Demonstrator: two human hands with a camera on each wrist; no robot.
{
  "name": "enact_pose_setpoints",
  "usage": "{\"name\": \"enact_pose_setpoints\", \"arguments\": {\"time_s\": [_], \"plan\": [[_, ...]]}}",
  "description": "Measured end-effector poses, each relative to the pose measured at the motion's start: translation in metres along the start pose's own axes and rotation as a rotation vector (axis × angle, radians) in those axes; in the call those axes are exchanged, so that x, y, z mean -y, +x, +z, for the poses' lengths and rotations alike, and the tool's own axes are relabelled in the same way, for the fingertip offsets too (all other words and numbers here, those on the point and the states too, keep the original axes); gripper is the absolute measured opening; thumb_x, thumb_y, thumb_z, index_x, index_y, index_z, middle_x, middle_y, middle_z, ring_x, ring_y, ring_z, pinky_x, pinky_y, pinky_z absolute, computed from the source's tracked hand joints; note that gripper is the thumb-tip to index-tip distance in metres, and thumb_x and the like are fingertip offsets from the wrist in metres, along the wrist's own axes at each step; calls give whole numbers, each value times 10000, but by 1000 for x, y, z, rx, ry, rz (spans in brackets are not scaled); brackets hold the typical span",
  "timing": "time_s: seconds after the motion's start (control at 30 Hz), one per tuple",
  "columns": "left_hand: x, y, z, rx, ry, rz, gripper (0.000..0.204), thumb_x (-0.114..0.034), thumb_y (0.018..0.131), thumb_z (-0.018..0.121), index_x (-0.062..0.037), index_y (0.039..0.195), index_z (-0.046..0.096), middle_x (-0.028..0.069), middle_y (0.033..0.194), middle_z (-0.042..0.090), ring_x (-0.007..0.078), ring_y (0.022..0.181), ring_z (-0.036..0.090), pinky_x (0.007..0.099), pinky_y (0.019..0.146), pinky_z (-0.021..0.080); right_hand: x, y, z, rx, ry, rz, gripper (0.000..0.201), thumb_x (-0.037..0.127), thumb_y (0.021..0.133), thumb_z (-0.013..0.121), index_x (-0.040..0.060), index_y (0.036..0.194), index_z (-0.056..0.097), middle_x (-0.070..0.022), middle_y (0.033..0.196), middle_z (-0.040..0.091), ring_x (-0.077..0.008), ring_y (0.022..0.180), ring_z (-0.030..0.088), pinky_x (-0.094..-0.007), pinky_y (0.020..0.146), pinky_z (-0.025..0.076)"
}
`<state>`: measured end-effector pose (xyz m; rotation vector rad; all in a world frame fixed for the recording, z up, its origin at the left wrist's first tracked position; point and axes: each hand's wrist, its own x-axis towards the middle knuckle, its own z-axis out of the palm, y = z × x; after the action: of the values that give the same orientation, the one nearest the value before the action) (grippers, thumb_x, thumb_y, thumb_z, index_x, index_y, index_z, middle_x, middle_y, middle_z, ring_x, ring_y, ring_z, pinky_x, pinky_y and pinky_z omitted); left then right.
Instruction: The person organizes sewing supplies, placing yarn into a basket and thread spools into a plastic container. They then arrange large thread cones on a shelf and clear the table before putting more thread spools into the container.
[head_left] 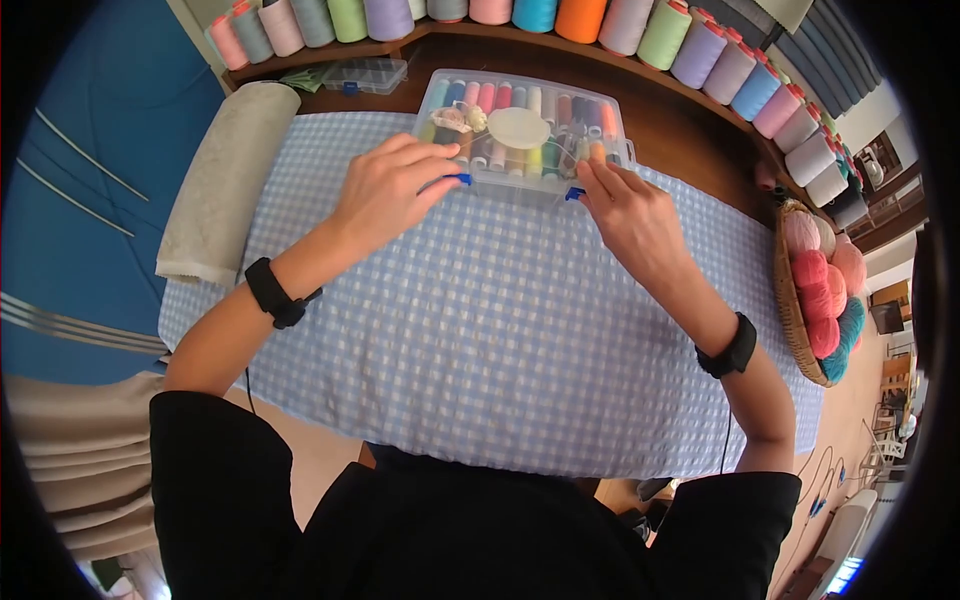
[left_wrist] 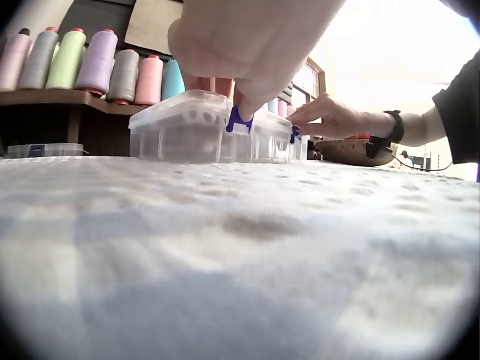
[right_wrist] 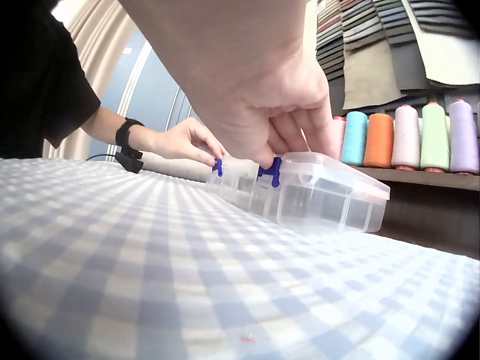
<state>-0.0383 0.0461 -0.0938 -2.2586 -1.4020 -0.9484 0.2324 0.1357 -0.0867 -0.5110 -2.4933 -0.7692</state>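
Observation:
A clear plastic storage box [head_left: 545, 190] of thread spools lies at the table's far side, its lid down. Its front carries two blue latches, a left latch [left_wrist: 239, 120] and a right latch [right_wrist: 270, 172]. My left hand [head_left: 390, 190] lays its fingers over the lid's front edge, with the thumb at the left latch. At the right latch, my right hand [head_left: 635, 212] has its thumb against the blue tab and its bent fingers on the lid. A white disc [head_left: 519, 128] and a small flower-like ornament [head_left: 452, 120] show at the lid, with thin pale strands beside them.
Blue gingham cloth [head_left: 450, 330] covers the table. A rolled beige cloth [head_left: 225, 185] lies left, and a small clear case [head_left: 365, 75] sits behind. Large thread cones [head_left: 580, 18] line a curved shelf. At right stands a wicker basket [head_left: 792, 300] of yarn balls [head_left: 822, 300].

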Motion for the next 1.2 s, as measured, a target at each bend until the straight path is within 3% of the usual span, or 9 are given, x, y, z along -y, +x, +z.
{"name": "enact_pose_setpoints", "arguments": {"time_s": [0.2, 0.37, 0.4, 0.47, 0.7, 0.93, 1.03, 1.1, 1.2], "plan": [[1, 3, 3, -29, 25, -4, 102, -152, 719, 704, -104, 809, 697, -9, 910, 680, 151, 746, 600, 263, 623, 506, -2, 2, 1, 18, -20, -19, 295, 112, 736, 636, -33, 986, 583, -126, 1009, 611, -170, 792, 626, -255, 586, 535], [-2, 1, 2, -4, 1, -36, 120, -103, 709, 716, -46, 796, 655, 29, 918, 675, 195, 761, 612, 296, 640, 503, 5, 39, -2, 235, 54, -26, 261, 176, 699, 677, 39, 913, 621, -78, 911, 609, -163, 790, 624, -269, 561, 530], [-1, 3, 2, -7, 1, -30, 119, -98, 708, 715, -45, 792, 649, 30, 913, 674, 196, 760, 612, 298, 639, 502, 14, 51, 2, 228, 50, -22, 261, 176, 699, 677, 39, 913, 621, -78, 911, 609, -163, 790, 624, -269, 561, 530], [-3, 6, 1, -15, 12, -20, 115, -92, 708, 712, -46, 795, 651, 31, 906, 673, 198, 757, 611, 300, 638, 503, 36, 71, 16, -93, 456, 25, 208, 180, 702, 713, 81, 872, 646, -18, 894, 607, -182, 790, 612, -299, 585, 521], [-2, 3, 5, -53, 56, 9, 134, -71, 695, 705, -43, 821, 668, 26, 890, 671, 198, 735, 610, 296, 611, 510, 53, 75, 28, -111, 430, 85, 152, 127, 685, 700, 81, 817, 641, 23, 817, 580, -157, 709, 576, -285, 550, 509], [4, -2, 6, -76, 71, 61, 136, -78, 691, 699, -55, 824, 677, 14, 905, 673, 196, 729, 608, 296, 621, 513, 67, 69, 28, -111, 104, -34, 80, 98, 704, 639, 44, 739, 592, -26, 732, 522, -162, 663, 581, -286, 489, 494], [8, 5, -2, -11, 13, 95, 140, -82, 693, 697, -64, 830, 674, 13, 896, 676, 208, 728, 608, 310, 644, 511, 67, 72, 28, -134, 155, 9, 71, 98, 702, 637, 49, 729, 593, -32, 730, 526, -169, 659, 586, -294, 484, 491], [8, 11, -6, 69, -6, 6, 88, -131, 697, 699, -95, 754, 643, 6, 781, 655, 193, 722, 607, 315, 589, 493, 65, 75, 28, -141, 226, 42, 66, 96, 698, 641, 55, 720, 594, -27, 728, 532, -172, 654, 587, -299, 484, 490], [6, 18, -13, 236, -10, -163, 173, -102, 684, 724, -52, 814, 622, 63, 837, 669, 233, 743, 631, 316, 661, 505, 63, 78, 24, -124, 330, 131, 78, 115, 699, 659, 76, 758, 626, -13, 726, 549, -183, 640, 586, -311, 507, 495]]}}
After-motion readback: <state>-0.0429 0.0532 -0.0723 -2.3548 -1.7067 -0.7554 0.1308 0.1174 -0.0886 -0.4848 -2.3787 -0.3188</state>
